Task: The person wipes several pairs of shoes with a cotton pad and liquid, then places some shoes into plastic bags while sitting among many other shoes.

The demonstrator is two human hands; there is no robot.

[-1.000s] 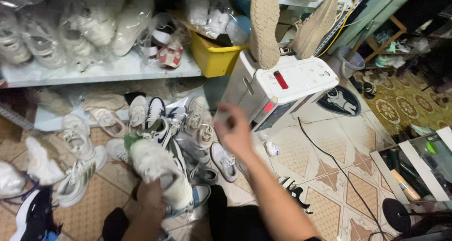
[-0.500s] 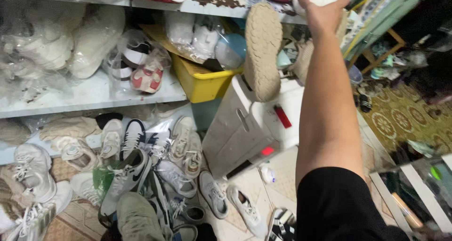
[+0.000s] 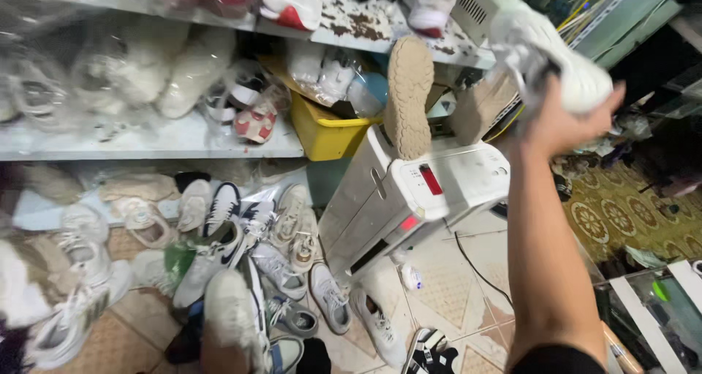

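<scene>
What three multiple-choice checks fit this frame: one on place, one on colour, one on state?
1. Where is the white sneaker that the right hand holds?
A. raised near the upper shelf
B. flat on the floor tiles
C. inside the bin

2. What colour is the bin on the lower shelf?
A. blue
B. yellow
C. black

3. How does the tan-soled shoe stand on the white machine?
A. lying on its side
B. sole flat on the floor
C. upright, sole facing the camera

Answers: 1 A, the arm reaches up and the shoe sits level with the upper shelf. 2 B, the bin's wall is plainly yellow. 3 C, its whole tan sole shows, standing on end above the machine top.
</scene>
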